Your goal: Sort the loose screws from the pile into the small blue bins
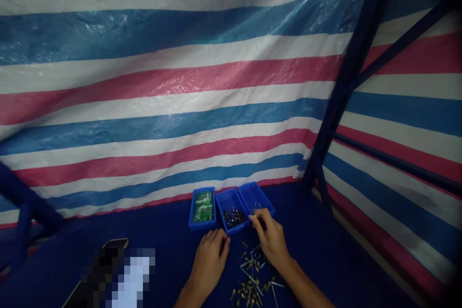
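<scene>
My left hand (210, 261) rests palm down on the dark blue tabletop, fingers loosely stretched out and holding nothing, just in front of the middle blue bin (227, 196). That bin contains small dark metal parts (234, 218). Over the front of the right blue bin (254, 192), my right hand (271, 237) is closed in a pinch; whatever its fingertips hold is too small to make out. A few thin silvery pins (255, 208) show beside those fingertips, inside the bin. Below and between the hands lies a loose pile of brass-coloured pieces and silvery pins (250, 289).
A left blue bin (191, 219) holds green-and-clear packets (204, 207). At the table's lower left lie a dark phone-like object (115, 244) and a blurred-out pale item (132, 276). Striped plastic sheeting (162, 106) hangs behind, with a dark blue frame post (341, 91) at right.
</scene>
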Demonstrator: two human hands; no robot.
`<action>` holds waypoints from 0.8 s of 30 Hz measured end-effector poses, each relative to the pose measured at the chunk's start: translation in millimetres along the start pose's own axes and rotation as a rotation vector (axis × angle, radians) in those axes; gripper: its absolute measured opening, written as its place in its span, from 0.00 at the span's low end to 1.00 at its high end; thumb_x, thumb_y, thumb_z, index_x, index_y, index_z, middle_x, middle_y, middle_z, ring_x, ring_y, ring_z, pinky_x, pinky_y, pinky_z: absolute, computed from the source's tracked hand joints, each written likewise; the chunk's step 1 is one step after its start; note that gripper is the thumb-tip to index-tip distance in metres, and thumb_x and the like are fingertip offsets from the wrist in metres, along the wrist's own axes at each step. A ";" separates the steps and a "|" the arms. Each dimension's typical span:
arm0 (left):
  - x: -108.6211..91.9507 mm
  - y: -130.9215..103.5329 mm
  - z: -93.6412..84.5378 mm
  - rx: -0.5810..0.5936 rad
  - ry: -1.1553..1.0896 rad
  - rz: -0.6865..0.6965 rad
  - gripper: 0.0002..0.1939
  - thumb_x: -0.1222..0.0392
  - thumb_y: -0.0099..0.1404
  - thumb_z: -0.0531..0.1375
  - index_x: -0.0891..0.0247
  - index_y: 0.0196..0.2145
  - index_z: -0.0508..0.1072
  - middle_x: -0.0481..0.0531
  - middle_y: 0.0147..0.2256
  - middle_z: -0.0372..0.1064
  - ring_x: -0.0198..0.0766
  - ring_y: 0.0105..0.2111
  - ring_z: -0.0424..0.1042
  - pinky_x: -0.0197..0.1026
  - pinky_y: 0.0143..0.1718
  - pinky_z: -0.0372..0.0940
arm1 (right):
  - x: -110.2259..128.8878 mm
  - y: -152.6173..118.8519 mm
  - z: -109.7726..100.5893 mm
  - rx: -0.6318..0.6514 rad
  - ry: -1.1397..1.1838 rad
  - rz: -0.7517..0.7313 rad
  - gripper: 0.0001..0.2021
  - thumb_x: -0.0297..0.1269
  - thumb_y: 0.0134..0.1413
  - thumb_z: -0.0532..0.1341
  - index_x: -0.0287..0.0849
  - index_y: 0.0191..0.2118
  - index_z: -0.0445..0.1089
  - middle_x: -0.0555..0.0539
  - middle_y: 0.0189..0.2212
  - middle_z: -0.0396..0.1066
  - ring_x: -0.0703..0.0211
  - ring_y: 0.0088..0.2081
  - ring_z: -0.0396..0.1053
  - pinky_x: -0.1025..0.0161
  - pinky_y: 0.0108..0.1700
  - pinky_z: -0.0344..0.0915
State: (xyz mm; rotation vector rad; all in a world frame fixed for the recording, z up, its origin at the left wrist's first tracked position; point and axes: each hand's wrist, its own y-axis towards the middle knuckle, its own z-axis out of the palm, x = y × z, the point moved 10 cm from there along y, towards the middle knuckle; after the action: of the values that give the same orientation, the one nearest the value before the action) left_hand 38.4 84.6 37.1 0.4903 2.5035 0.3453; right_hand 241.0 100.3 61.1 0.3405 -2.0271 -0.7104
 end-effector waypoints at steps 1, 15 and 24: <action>0.3 0.0 0.5 0.003 -0.002 -0.002 0.11 0.60 0.77 0.54 0.58 0.35 0.70 0.49 0.34 0.73 0.44 0.37 0.74 0.43 0.39 0.62 | -1.1 0.0 0.2 0.002 -0.007 0.000 0.07 0.42 0.75 0.56 0.47 0.44 0.67 0.53 0.29 0.70 0.61 0.28 0.71 0.66 0.35 0.66; 2.6 -1.0 3.7 0.020 0.008 -0.031 0.12 0.61 0.78 0.52 0.58 0.36 0.70 0.50 0.35 0.74 0.44 0.38 0.74 0.45 0.42 0.64 | -5.8 -1.4 -3.1 -0.034 -0.059 -0.054 0.18 0.37 0.75 0.51 0.50 0.62 0.71 0.42 0.49 0.77 0.50 0.51 0.77 0.57 0.51 0.75; 5.4 -2.3 4.1 0.002 0.010 -0.040 0.11 0.60 0.79 0.52 0.57 0.37 0.71 0.51 0.36 0.74 0.44 0.38 0.74 0.45 0.41 0.64 | -15.2 2.9 -8.1 -0.055 -0.039 0.045 0.18 0.40 0.76 0.50 0.47 0.62 0.71 0.42 0.46 0.77 0.52 0.45 0.78 0.56 0.50 0.75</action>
State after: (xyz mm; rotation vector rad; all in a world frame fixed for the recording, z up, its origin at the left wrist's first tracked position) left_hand 35.9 85.3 30.5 0.4392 2.5201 0.3310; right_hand 256.0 107.4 55.7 0.2497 -2.0415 -0.7480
